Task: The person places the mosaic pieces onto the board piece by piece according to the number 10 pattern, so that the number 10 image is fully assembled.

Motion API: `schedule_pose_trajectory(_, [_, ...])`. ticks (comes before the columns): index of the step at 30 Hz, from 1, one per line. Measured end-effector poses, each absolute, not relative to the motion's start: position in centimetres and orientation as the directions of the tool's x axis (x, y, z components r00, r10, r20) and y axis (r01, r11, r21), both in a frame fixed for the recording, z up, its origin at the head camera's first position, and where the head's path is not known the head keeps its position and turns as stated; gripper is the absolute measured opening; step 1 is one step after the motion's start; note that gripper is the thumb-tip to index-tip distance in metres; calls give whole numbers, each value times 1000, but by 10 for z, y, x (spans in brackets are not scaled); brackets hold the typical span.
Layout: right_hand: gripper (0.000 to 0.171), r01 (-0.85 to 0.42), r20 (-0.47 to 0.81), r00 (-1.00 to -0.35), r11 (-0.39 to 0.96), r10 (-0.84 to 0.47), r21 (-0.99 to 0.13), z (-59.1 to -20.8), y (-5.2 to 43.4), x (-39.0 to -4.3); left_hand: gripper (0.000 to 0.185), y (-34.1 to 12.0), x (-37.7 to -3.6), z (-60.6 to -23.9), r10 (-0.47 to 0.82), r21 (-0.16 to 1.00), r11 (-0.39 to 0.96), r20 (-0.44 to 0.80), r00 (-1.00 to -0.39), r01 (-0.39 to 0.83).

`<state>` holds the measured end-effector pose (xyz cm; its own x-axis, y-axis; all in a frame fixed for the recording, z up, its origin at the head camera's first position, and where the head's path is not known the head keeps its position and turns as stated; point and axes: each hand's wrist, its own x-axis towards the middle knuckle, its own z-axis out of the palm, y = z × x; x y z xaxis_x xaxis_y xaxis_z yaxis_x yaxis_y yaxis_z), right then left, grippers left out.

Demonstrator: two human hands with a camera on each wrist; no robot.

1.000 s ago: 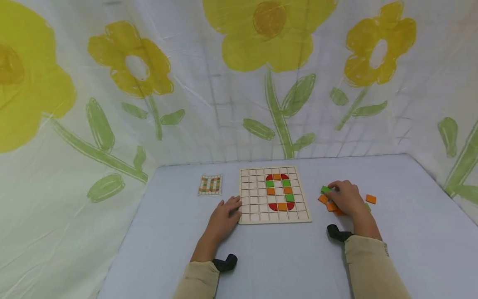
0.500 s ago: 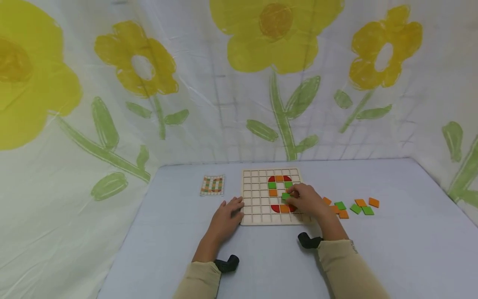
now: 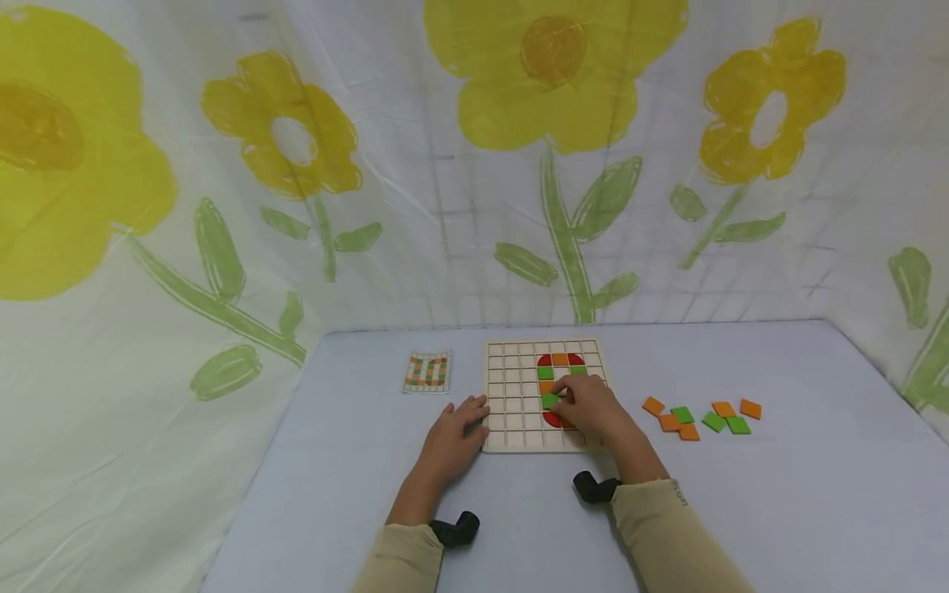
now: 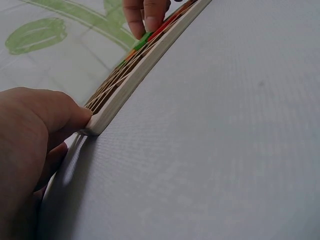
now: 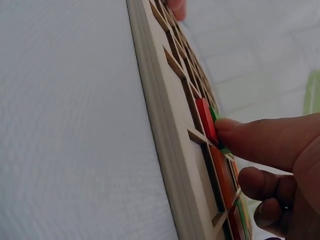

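Note:
A square wooden grid board (image 3: 511, 428) lies mid-table, with red, orange and green tiles forming a ring in its right part. My right hand (image 3: 593, 408) reaches over the ring and pinches a green square tile (image 3: 549, 401) at its lower left, just above a red corner tile (image 3: 552, 419). In the right wrist view the thumb tip sits on the green tile (image 5: 213, 112), beside the red piece. The ring's right side is partly hidden by this hand. My left hand (image 3: 450, 441) rests at the board's left edge, thumb touching the corner rim in the left wrist view.
Loose orange and green tiles (image 3: 682, 414) lie scattered on the table right of the board. A small pattern card (image 3: 427, 372) lies to the board's left. Behind the table hangs a white curtain (image 3: 415, 272) printed with yellow flowers.
My right hand picked up a green tile from the loose pile and carried it left to the ring's lower left side. The left hand has stayed at the board's edge.

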<state>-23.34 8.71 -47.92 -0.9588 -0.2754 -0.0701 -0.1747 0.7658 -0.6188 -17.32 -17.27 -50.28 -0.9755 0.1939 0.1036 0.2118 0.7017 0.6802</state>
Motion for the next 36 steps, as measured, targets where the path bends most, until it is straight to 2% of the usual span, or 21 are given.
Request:
schedule_pose_trajectory(15, [15, -197, -38, -961, 774, -274, -602, -480, 86, -232, 37, -173, -173, -504, 204, 676, 699, 123, -971, 233])
schedule_pose_trajectory(26, [21, -156, -73, -963, 758, -259, -634, -471, 109, -233, 37, -173, -174, -505, 198, 673, 702, 128, -972, 231])
schedule_pose_trajectory(30, [27, -90, -103, -975, 769, -199, -633, -466, 136, -234, 37, -173, -175, -505, 196, 678, 699, 125, -973, 228])
schedule_pose_trajectory(36, [41, 96, -228, -971, 770, -66, -631, -459, 179, -230, 37, -174, -176, -507, 195, 679, 701, 111, -975, 218])
